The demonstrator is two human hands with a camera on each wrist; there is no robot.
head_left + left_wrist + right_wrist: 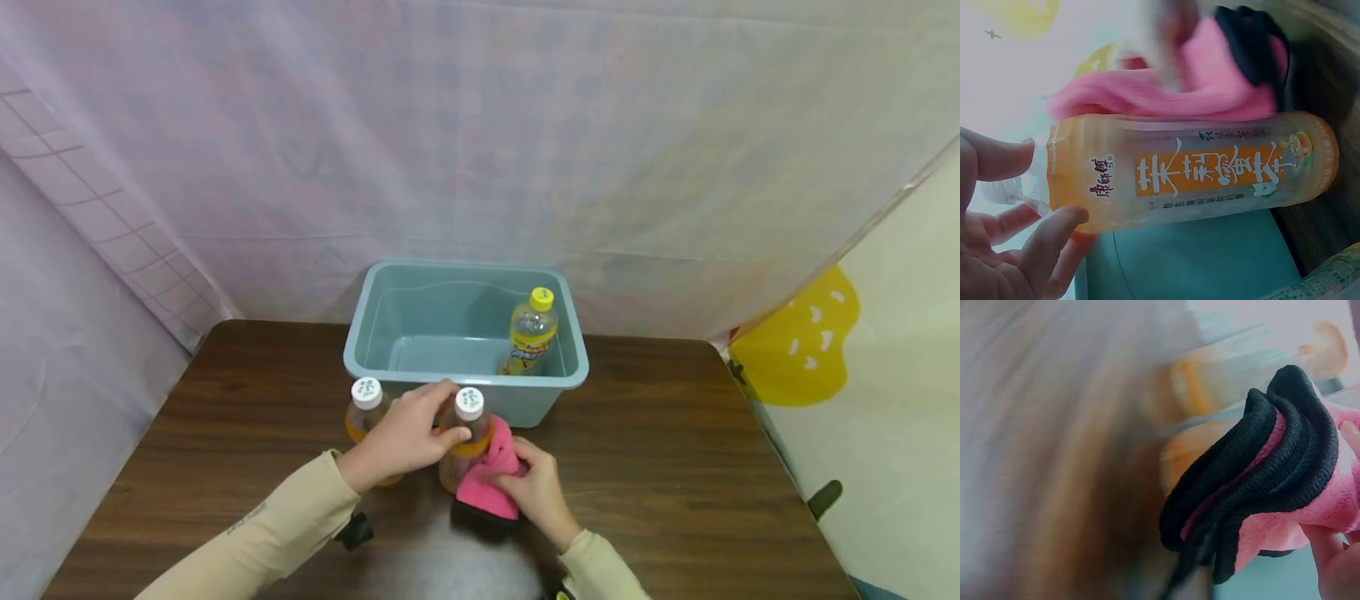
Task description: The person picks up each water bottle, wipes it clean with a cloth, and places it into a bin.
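A clear tea bottle point(1210, 169) with an orange label and white cap stands on the table in front of the tub. My left hand point(411, 429) grips it around the shoulder, just below the cap, with thumb and fingers curled about it. A folded pink cloth point(491, 475) with black edging lies along the bottle's right side. My right hand point(542, 492) pinches the cloth, its fingers partly hidden behind the folds. A second white-capped bottle point(366, 408) with an orange label stands to the left, partly covered by my left hand and wrist.
Behind the bottles sits a blue-grey plastic tub point(352, 358), close to the curtain. Inside it, at the right, a yellow-capped bottle point(531, 329) leans slightly. The brown wooden table point(660, 467) extends to both sides, with pale curtains point(465, 133) around it.
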